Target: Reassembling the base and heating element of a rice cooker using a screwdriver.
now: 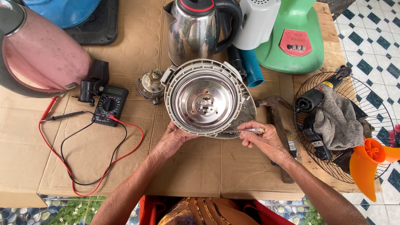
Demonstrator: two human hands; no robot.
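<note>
1. Landmark: the upturned kettle base (207, 99), a round grey-rimmed unit with a steel plate in its middle, lies on the cardboard sheet (125, 166) covering the table.
2. My left hand (173, 139) grips the near-left rim of the base, fingers curled on it, holding it steady.
3. My right hand (262, 139) pinches a slim screwdriver (246, 131) between thumb and fingers; its shaft points left, tip at the near-right rim of the base.
4. Step in hand, as I judge it: working a fastener or seam at that rim. The next move calls for keeping the tip seated while the left hand resists rotation.
5. Obstacles: a hammer (273, 112) lies just right of the base; a wire fan guard (341, 129) loaded with tools and a rag is further right. A steel kettle (196, 29) stands just behind the base; a multimeter (109, 104) with leads lies to its left.
6. Open room: cardboard nearer me than the base.
</note>
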